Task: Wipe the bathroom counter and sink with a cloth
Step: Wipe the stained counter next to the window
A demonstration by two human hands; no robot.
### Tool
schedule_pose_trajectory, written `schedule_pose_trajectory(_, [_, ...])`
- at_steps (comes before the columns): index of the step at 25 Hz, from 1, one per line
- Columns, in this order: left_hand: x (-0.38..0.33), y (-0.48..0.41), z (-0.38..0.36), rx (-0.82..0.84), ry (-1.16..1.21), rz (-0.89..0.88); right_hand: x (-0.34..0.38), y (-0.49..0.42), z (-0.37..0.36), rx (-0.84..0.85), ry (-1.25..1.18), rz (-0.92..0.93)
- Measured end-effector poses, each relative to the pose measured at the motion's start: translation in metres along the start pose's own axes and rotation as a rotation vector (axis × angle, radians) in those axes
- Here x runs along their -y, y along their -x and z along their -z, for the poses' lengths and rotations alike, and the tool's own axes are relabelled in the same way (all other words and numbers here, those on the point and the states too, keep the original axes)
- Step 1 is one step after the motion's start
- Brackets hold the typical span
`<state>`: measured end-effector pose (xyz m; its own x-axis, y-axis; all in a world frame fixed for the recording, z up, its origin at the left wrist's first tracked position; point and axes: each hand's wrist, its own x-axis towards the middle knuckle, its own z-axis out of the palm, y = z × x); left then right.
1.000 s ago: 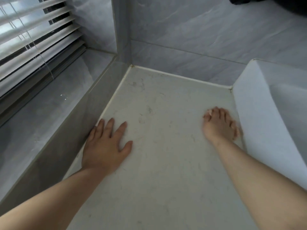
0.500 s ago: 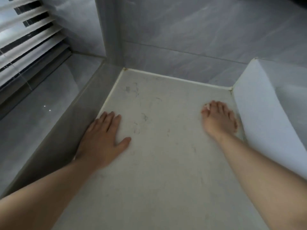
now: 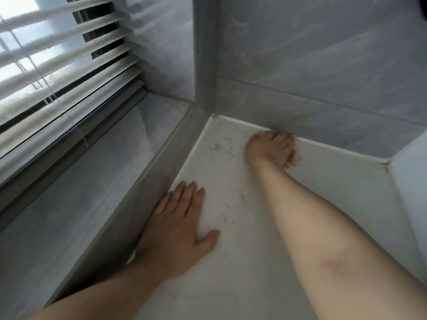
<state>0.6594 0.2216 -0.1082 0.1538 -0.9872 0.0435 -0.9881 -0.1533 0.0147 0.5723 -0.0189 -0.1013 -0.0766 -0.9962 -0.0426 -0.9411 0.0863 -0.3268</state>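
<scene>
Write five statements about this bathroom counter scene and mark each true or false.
1. The left hand lies flat on the counter. True.
2. The right hand touches the sink. False: it is at the foot of the back wall, apart from the sink.
3. Blinds hang left of the counter. True.
4. A bottle stands on the counter. False: none shows.
5. Dark squiggly marks lie on the counter. True.

The tabletop (image 3: pixel 231 262) was unobstructed between the left grip (image 3: pixel 178 229), flat beside the raised sill edge (image 3: pixel 147 192), and the right grip (image 3: pixel 272 148), against the back wall (image 3: pixel 323 107). The back wall, the sill edge and the sink side (image 3: pixel 411 185) bounded passage on three sides.
</scene>
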Motion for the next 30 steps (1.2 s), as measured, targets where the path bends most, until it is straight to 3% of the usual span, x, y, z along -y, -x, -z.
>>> schedule_pose_trajectory(5, [0.001,0.000,-0.001,0.010,0.046,-0.004,0.068,0.018,-0.022,-0.042,-0.208,0.178])
schedule_pose_trajectory(8, [-0.002,0.001,0.002,-0.033,0.094,0.016,0.091,0.019,-0.017,0.067,-0.323,0.336])
schedule_pose_trajectory(11, [0.000,-0.002,-0.001,-0.071,0.063,0.000,0.079,0.016,-0.017,0.140,-0.141,0.529])
schedule_pose_trajectory(14, [-0.002,-0.001,0.004,0.004,0.047,0.019,0.042,0.021,-0.015,0.135,0.050,0.673])
schedule_pose_trajectory(17, [-0.002,0.001,0.004,0.015,0.028,0.003,-0.033,0.009,0.008,0.084,0.134,0.514])
schedule_pose_trajectory(21, [-0.003,0.000,0.006,0.014,0.033,0.010,-0.164,-0.004,0.056,-0.008,0.209,0.086])
schedule_pose_trajectory(25, [-0.003,0.001,0.007,-0.027,0.083,0.008,-0.170,0.011,0.068,0.030,0.139,-0.217])
schedule_pose_trajectory(27, [-0.002,0.001,0.006,-0.066,0.097,0.014,-0.127,0.020,0.058,0.041,0.134,-0.139])
schedule_pose_trajectory(30, [-0.003,-0.001,0.006,-0.027,0.071,0.021,-0.028,0.044,0.025,0.113,0.079,0.272])
